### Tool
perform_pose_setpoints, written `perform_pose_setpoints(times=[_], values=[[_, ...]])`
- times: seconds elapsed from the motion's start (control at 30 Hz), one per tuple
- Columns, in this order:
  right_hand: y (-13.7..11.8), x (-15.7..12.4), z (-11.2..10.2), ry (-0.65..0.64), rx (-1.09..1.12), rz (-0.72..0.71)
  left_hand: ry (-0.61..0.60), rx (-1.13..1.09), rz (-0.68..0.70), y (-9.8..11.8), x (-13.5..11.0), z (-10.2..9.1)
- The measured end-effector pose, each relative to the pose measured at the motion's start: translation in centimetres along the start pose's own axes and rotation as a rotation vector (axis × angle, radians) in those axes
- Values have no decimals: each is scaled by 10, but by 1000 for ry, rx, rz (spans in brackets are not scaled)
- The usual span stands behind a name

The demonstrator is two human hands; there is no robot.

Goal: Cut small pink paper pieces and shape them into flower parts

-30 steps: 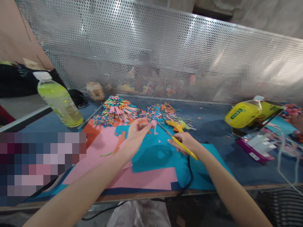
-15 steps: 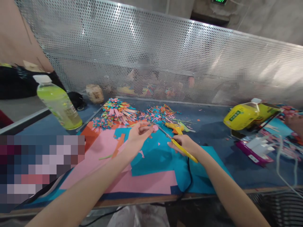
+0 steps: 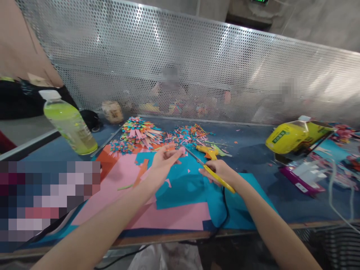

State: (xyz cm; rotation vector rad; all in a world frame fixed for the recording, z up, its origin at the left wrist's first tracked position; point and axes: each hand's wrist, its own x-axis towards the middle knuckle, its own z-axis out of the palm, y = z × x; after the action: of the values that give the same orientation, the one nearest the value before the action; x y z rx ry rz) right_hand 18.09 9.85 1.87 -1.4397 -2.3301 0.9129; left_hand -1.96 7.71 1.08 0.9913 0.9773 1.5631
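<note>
Between the fingertips of my left hand (image 3: 165, 156) is a small rounded piece of pink paper (image 3: 182, 150). My right hand (image 3: 218, 171) grips a pair of yellow-handled scissors (image 3: 219, 178), whose blades point up and left to the edge of the pink piece. Under both hands lie blue paper sheets (image 3: 180, 193), with a few pink snippets (image 3: 168, 183) on them. Pink sheets (image 3: 112, 198) spread out below and to the left. A yellow glue gun (image 3: 207, 151) lies just beyond the scissors.
A cone of folded paper strips (image 3: 140, 131) stands behind my left hand, beside a heap of paper scraps (image 3: 188, 135). At left is a green drink bottle (image 3: 70, 127); at right, a yellow bottle (image 3: 287, 138) and a purple packet (image 3: 302, 182). A perforated metal panel (image 3: 180, 48) closes the back.
The pink piece has turned slightly in my left fingers and looks smaller, with a bit of pink showing by the blade tips. My right hand has barely moved.
</note>
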Motion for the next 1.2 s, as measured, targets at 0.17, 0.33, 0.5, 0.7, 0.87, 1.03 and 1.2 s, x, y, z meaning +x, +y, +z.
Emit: perform_pose_setpoints(times=[0.17,0.33,0.5,0.7,0.87,1.03,1.2], values=[[2,1,1,1,8,-5,-34,3,6,-3,-1,-2],[-1,1,1,-13,62,17,-47,25,22,-5,0,-3],[-6,0,-1,-9,59,52,-14,34,16,-2,0,-2],[-11,-3,-4,-21,76,97,9,52,31,1,1,-1],[-11,-2,-4,-28,91,111,80,34,46,-1,4,-4],[1,1,0,7,76,20,26,26,55,-2,4,-4],[8,5,0,47,-22,-28,-19,188,45,2,5,-7]])
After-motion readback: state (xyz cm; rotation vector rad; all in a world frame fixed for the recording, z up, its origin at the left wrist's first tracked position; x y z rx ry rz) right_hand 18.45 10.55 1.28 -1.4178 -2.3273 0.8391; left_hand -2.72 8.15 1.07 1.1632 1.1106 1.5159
